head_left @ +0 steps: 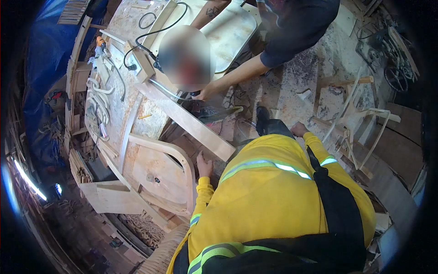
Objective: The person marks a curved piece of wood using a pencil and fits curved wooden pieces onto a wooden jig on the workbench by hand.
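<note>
My left hand point(204, 165) is beside the curved wooden frame point(189, 176), near the end of a long wooden board point(196, 125). Its fingers are apart and nothing is in them. On the other side of my body, my right hand point(299, 129) hangs low, near the wooden pieces at the right. Its back faces up and its fingers are mostly hidden; I see nothing held. Across the workbench another person leans over, one hand point(204, 93) on a small black part beside a blurred area. A pale curved panel point(232, 32) lies under that person's arms.
A black cable point(157, 32) runs over the bench to a plug by a wooden block point(142, 64). Several curved wooden pieces point(98, 98) and an orange-ended tool point(101, 42) lie at the bench's left. A slim wooden frame point(353, 114) and a spoked wheel point(396, 78) stand at right.
</note>
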Available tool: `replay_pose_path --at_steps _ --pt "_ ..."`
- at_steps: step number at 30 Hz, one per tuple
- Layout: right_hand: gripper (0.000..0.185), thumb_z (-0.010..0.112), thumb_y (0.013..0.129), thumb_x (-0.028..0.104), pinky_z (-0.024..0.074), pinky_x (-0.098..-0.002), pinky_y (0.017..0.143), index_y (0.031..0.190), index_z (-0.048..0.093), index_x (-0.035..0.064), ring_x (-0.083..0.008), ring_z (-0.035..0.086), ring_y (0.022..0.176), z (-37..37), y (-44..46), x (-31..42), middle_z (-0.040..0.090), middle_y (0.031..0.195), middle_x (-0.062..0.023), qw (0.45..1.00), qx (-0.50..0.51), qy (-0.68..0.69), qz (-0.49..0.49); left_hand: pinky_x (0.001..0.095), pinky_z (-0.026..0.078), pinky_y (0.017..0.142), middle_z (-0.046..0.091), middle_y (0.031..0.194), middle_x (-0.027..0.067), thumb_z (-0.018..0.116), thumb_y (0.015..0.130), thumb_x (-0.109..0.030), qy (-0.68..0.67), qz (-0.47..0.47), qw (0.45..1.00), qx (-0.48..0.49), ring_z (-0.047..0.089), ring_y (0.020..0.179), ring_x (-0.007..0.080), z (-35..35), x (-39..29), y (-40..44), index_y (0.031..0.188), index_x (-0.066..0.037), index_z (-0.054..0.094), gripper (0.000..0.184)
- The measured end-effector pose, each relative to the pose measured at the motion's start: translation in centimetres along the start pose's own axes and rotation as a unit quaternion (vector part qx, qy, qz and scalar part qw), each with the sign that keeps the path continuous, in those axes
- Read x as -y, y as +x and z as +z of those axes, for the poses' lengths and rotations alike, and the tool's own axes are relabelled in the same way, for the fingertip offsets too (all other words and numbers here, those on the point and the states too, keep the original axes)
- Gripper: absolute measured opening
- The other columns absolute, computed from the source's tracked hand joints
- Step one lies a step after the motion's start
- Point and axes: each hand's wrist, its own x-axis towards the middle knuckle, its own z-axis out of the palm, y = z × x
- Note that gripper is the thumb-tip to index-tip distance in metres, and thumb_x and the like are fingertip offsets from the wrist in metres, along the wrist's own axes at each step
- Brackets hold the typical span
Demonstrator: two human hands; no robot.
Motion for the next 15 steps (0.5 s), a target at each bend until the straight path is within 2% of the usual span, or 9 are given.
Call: replay_pose_path --at_steps 3,7,9,11,13,15 --pt "0.013 0.063 0.070 0.022 0.0521 -0.0323 0.059 0.067 0.071 0.0113 -0.0198 0.063 0.057 -0.2 -0.2 -0.3 0.065 0.062 -0.0065 0.996 -0.006 -0.058 -0.065 0.0437 0.038 0.104 0.050 0.127 0.0251 0.061 0.070 -0.006 -0.001 0.011 1.000 -0.006 0.046 0.120 0.0405 0.2 0.2 0.2 0.133 0.002 0.043 0.066" --pt "0.013 0.060 0.069 0.020 0.0537 -0.0338 0.065 0.074 0.072 0.0182 -0.0202 0.066 0.064 -1.3 -0.3 0.8 0.067 0.066 -0.0028 0.956 0.032 -0.257 -0.137 0.0434 0.038 0.104 0.050 0.126 0.0249 0.060 0.070 -0.005 -0.002 0.019 1.000 -0.009 0.047 0.119 0.0405 0.3 0.2 0.4 0.134 0.001 0.043 0.066" --pt "0.013 0.061 0.069 0.020 0.0537 -0.0333 0.065 0.075 0.072 0.0187 -0.0201 0.066 0.067 -1.2 -0.2 0.8 0.067 0.068 -0.0025 0.986 0.044 -0.146 -0.064 0.0431 0.038 0.104 0.050 0.126 0.0247 0.060 0.070 -0.005 -0.005 0.014 1.000 -0.005 0.047 0.119 0.0404 0.2 -0.2 0.5 0.134 0.001 0.043 0.067" --pt "0.013 0.061 0.069 0.020 0.0538 -0.0331 0.066 0.075 0.072 0.0186 -0.0205 0.066 0.068 -1.2 -0.3 0.7 0.068 0.070 -0.0027 0.988 0.046 -0.136 -0.060 0.0428 0.038 0.104 0.050 0.127 0.0244 0.060 0.070 -0.005 -0.011 0.005 1.000 0.001 0.047 0.119 0.0403 0.0 -0.6 0.4 0.134 0.001 0.043 0.067" --pt "0.013 0.061 0.069 0.019 0.0538 -0.0332 0.066 0.075 0.072 0.0179 -0.0213 0.067 0.069 -2.9 -1.9 2.5 0.068 0.070 -0.0035 0.965 0.040 -0.227 -0.124 0.0425 0.039 0.103 0.050 0.127 0.0244 0.060 0.070 -0.005 0.000 0.012 1.000 -0.003 0.047 0.119 0.0400 0.0 -0.6 0.4 0.134 0.001 0.043 0.066" --pt "0.016 0.061 0.074 0.022 0.0539 -0.0362 0.070 0.077 0.072 0.0118 -0.0247 0.067 0.075 -3.3 -2.2 2.9 0.068 0.074 -0.0105 0.969 0.057 -0.207 -0.123 0.0424 0.039 0.103 0.050 0.127 0.0243 0.060 0.070 -0.005 0.005 0.018 1.000 -0.005 0.047 0.119 0.0397 0.0 -0.6 0.5 0.133 0.001 0.043 0.066"
